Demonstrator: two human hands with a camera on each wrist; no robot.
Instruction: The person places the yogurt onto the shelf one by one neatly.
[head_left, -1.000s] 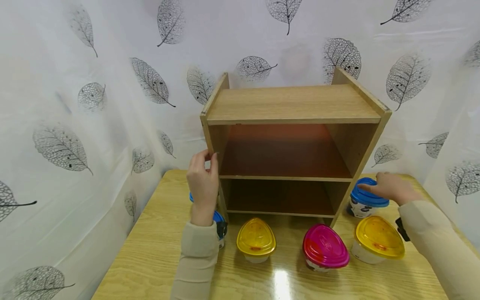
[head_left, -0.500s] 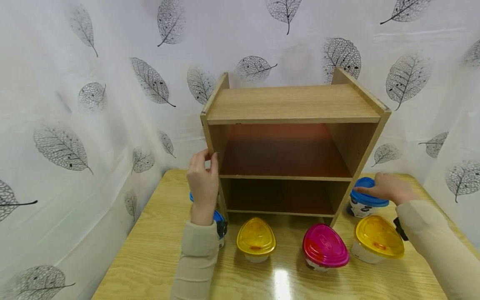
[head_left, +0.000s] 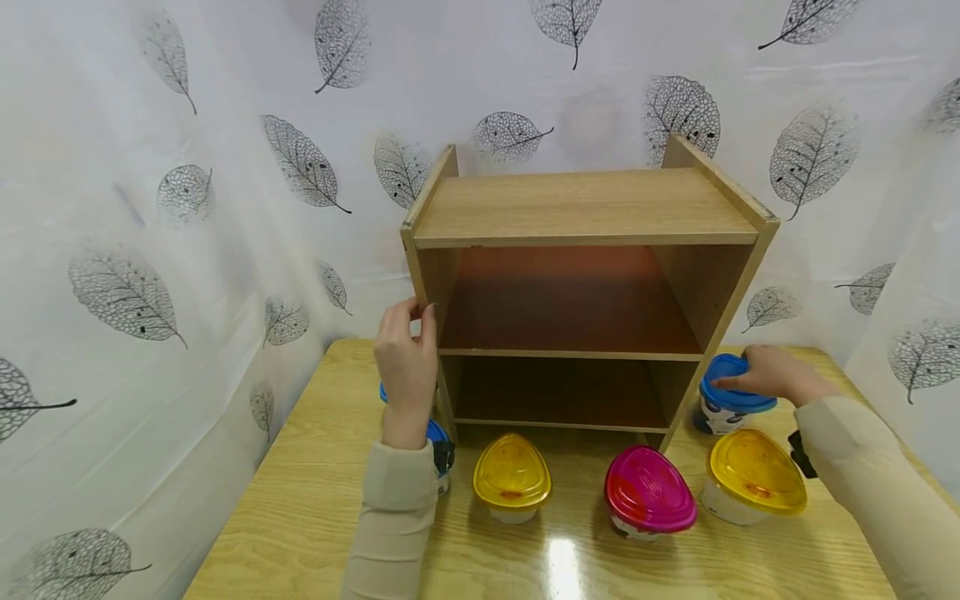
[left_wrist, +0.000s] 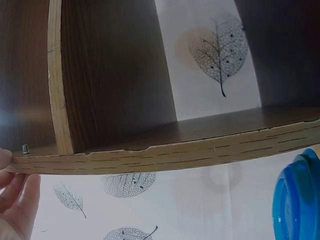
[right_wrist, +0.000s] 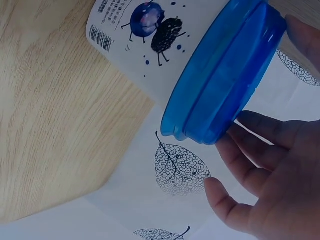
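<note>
My left hand [head_left: 406,367] pinches the front edge of the left side panel of a small wooden shelf unit [head_left: 585,212], thumb in front. In the left wrist view its fingertips [left_wrist: 31,187] lie along that panel edge. At the right my right hand [head_left: 780,375] holds a white tub with a blue lid [head_left: 738,396] from above. The right wrist view shows the thumb and several fingers at the rim of this lid [right_wrist: 225,75], the little finger apart from it. Berry pictures and a barcode mark the tub's wall.
Before the shelf stand tubs with a yellow lid [head_left: 512,471], a pink lid [head_left: 649,490] and another yellow lid [head_left: 757,472]. Partly behind my left arm is a blue-lidded tub [head_left: 438,433]. All rest on a wooden table [head_left: 300,500], with a leaf-patterned curtain [head_left: 225,250] behind.
My right hand has shifted slightly over the blue lid, and the pattern on that tub's wall looks a little turned. The left hand stays on the shelf panel.
</note>
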